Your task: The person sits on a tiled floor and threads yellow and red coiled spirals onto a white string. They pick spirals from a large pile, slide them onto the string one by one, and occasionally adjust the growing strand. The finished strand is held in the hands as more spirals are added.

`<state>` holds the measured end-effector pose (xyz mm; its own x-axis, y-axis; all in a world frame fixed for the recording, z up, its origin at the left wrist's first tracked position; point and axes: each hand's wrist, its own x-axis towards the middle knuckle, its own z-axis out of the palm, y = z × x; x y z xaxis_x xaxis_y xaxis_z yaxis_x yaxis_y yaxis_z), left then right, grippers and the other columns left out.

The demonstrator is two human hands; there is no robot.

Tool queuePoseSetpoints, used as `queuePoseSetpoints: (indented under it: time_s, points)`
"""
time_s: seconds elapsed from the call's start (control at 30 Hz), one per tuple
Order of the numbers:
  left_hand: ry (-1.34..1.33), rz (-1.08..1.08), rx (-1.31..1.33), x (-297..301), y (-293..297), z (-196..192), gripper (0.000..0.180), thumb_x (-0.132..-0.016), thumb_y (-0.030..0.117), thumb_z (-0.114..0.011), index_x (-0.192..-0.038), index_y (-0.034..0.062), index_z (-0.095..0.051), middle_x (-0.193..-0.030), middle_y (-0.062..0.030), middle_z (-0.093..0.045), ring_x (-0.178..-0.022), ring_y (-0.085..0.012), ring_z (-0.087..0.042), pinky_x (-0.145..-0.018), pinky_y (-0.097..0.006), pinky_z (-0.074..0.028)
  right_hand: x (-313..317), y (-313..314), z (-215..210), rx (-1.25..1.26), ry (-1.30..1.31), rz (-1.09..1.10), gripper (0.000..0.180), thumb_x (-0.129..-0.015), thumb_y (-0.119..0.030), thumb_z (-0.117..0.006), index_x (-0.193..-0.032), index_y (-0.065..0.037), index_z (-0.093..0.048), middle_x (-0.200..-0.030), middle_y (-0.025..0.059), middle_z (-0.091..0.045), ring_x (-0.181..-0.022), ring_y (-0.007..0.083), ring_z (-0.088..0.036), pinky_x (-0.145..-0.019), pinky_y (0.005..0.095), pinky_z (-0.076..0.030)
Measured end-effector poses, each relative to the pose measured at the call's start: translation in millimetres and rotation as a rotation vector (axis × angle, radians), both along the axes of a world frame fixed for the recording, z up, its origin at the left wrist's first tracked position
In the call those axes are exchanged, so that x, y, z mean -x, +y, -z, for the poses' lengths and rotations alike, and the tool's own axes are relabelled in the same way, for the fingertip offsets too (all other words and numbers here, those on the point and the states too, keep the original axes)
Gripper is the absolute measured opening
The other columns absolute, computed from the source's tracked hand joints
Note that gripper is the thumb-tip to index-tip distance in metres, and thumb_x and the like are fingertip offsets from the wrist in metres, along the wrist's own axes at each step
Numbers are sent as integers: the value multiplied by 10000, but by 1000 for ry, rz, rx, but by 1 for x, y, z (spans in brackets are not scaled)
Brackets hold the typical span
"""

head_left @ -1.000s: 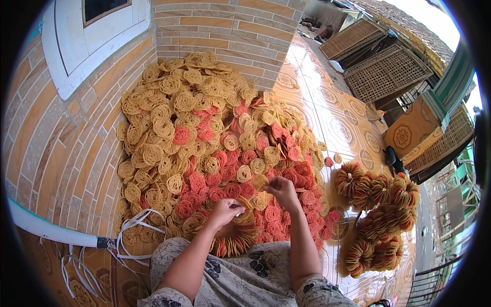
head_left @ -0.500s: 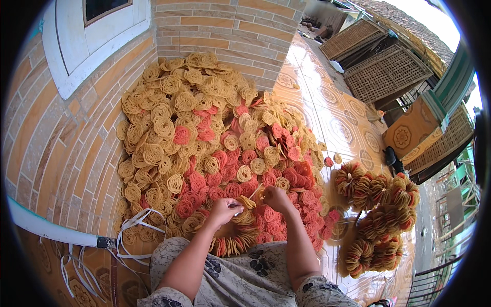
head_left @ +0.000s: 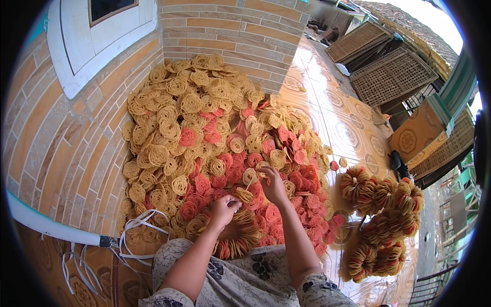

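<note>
A big heap of round, lacy noodle crackers (head_left: pixel 176 112), yellow and pink, lies in front of me. My left hand (head_left: pixel 223 211) is closed in a pinch at the end of a string of crackers (head_left: pixel 240 233), which curves in a ring near my lap. A few yellow crackers lie against its fingertips; the strand they hang on is mostly hidden. Farther forward, my right hand (head_left: pixel 274 187) reaches over the pink part of the heap, its fingers closed on the edge of a yellow cracker (head_left: pixel 263 170).
Several finished-looking rings of strung crackers (head_left: pixel 381 220) sit on the tiled floor at the right. White plastic straps (head_left: pixel 140 225) lie tangled at the left, beside a white bar (head_left: pixel 56 220). A brick-patterned wall (head_left: pixel 225 30) bounds the heap. Woven racks (head_left: pixel 394 77) stand at the far right.
My right hand has moved forward from beside the left hand and the white strap to a yellow cracker on the heap. The left hand keeps its pinch at the string.
</note>
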<state>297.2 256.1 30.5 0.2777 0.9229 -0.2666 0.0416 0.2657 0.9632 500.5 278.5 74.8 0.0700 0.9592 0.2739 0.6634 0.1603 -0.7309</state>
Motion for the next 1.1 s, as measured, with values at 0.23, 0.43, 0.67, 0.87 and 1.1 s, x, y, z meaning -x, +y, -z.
queuePoseSetpoints:
  time_s: [0.23,0.43,0.67,0.87,1.1]
  points:
    - [41,-5,10,5,3,-3,142,-862,92,-700,-954,-8,-656,-843,-25,-656,-747,-89,-582,-679,-252,-467,9,13,13,165,28,267,229,-880,-253,-660,-941,-35,-691,-736,152,-621,-688,193,-576,-641,339,-434]
    - [9,40,-4,3,1,-7,150,-858,94,-707,-958,-6,-658,-840,-24,-652,-751,-89,-581,-687,-255,-468,-3,2,-2,287,379,15,179,-880,-155,-649,-918,18,-669,-743,92,-654,-688,139,-580,-640,315,-452]
    - [-48,-19,11,1,2,-2,121,-855,78,-706,-938,4,-656,-821,-15,-645,-736,-84,-572,-678,-246,-463,-11,15,4,-35,-13,-2,336,-788,84,-558,-1093,-16,-655,-1316,126,-546,-1175,304,-549,-943,382,-465]
    - [13,19,22,1,3,-4,123,-859,89,-706,-938,9,-658,-810,-6,-649,-723,-78,-575,-669,-244,-466,-16,22,45,-167,-429,209,301,-855,-69,-599,-1153,-40,-628,-1155,144,-622,-976,343,-615,-827,396,-492]
    - [62,49,6,1,1,-7,145,-860,111,-710,-947,6,-662,-829,-15,-660,-736,-84,-582,-680,-247,-468,-21,10,28,208,594,109,253,-965,-196,-579,-1004,41,-658,-874,47,-680,-781,91,-578,-716,262,-461]
